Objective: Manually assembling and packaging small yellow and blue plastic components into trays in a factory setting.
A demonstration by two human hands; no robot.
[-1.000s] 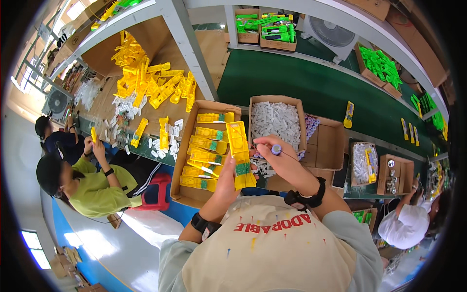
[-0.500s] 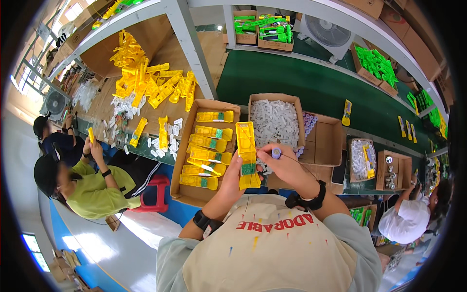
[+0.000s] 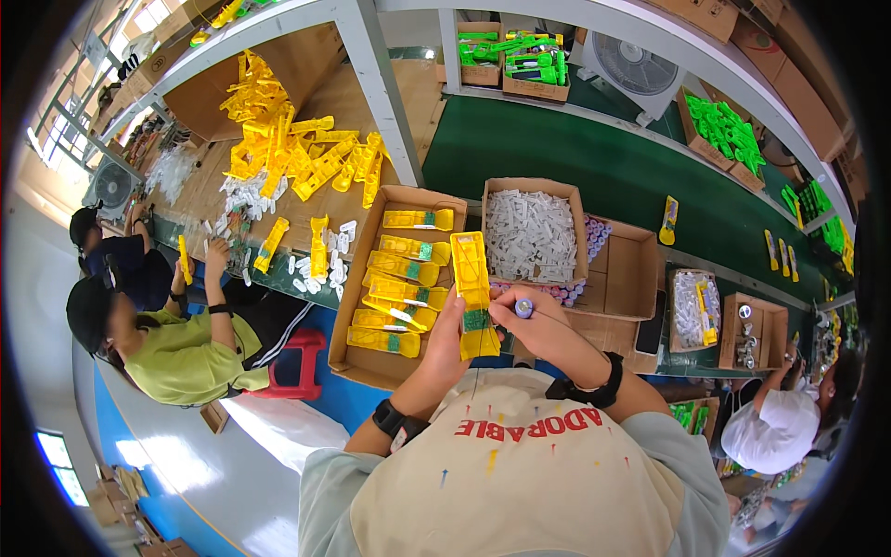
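My left hand (image 3: 445, 342) is closed around a long yellow plastic housing (image 3: 471, 269), which stands lengthwise in front of my chest. A small green circuit board (image 3: 476, 320) sits in its lower part, with thin dark wires about it. My right hand (image 3: 538, 325) is beside the housing, fingers closed on a light-purple cylindrical battery (image 3: 523, 308) whose end points up. The thumb and fingertips of that hand reach the housing's edge near the board. Whether they also pinch a wire is too small to tell.
Left of my hands, a shallow carton (image 3: 371, 366) holds several yellow housings with boards. Ahead are a carton of small white parts (image 3: 531, 237) and one of purple batteries (image 3: 596, 237). Loose yellow housings (image 3: 269, 121) pile up far left. Co-workers sit at both sides.
The whole view has shifted slightly. My hands keep nearly the same hold on the housing and battery. The co-worker at left has moved their hands apart.
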